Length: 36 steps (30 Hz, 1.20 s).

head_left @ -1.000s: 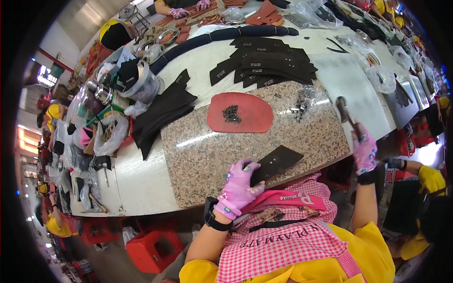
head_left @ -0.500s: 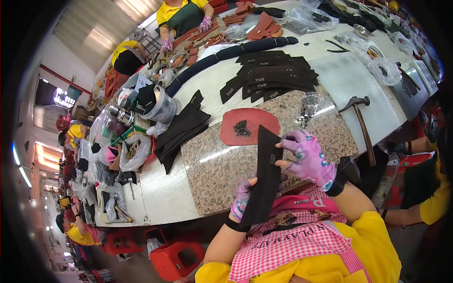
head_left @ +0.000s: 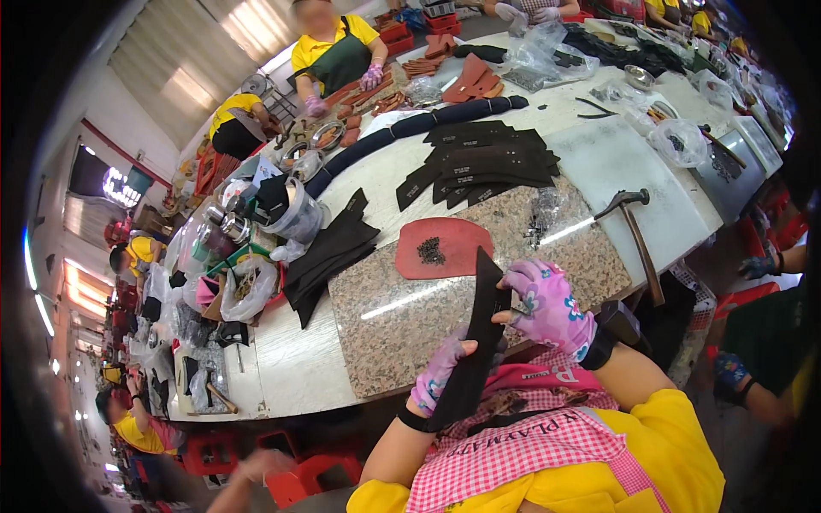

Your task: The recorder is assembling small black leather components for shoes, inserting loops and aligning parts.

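Observation:
Both my gloved hands hold one long black leather-like strip [head_left: 480,338], upright at a slant over the table's near edge. My left hand [head_left: 439,374] grips its lower part, thumb across the front. At the upper right edge my right hand [head_left: 547,309] pinches it between thumb and fingers. Just beyond the strip's tip is a red mat [head_left: 466,250] bearing a small heap of dark metal bits [head_left: 430,250], perhaps rivets. Under the mat lies a speckled stone slab [head_left: 376,346]. Similar dark pieces are fanned out in a far stack [head_left: 492,162] and a left stack [head_left: 329,256].
A hammer [head_left: 637,239] lies at the right, head on a pale board [head_left: 590,145]. A dark wrapped roll [head_left: 410,128] curves behind the stacks. Left stand a clear bucket [head_left: 299,214] and plastic bags [head_left: 251,286]. A blurred hand of another person [head_left: 263,466] is near a red stool [head_left: 312,483].
The strip has turned more edge-on, still in both hands. The whole view has shifted slightly. A blurred hand of another person has appeared at lower left.

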Tool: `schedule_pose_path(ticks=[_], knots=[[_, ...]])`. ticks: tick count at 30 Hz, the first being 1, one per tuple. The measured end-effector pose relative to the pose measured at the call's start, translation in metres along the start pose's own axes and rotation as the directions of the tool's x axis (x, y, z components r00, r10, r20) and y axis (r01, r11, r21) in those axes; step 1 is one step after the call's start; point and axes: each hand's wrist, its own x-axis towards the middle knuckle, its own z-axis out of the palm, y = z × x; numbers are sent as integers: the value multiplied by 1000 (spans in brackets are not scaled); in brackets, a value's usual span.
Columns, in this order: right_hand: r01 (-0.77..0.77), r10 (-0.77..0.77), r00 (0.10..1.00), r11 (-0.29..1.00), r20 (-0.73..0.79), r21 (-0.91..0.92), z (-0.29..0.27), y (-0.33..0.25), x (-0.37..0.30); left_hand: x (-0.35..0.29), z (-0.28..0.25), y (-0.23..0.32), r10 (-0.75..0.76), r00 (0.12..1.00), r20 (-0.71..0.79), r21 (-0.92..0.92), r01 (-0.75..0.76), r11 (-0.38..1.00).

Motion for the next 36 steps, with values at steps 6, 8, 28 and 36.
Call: schedule_pose_path(ticks=[6, 8, 28, 36], knots=[[143, -161, 985, 966, -67, -217, -26, -26, -2, -6, -3, 8, 270, 960, 69, 997, -72, 0], [327, -282, 931, 926, 230, -189, -23, -7, -1, -13, 9, 17, 246, 952, 181, 973, -136, -188], [18, 97, 972, 880, 216, -475, -28, 198, 182, -195, -96, 291, 863, 403, -305, 300, 901, -314], [-102, 103, 994, 993, 23, -52, -30, 173, 129, -45, -201, 315, 753, 657, -29, 601, 613, -512]])
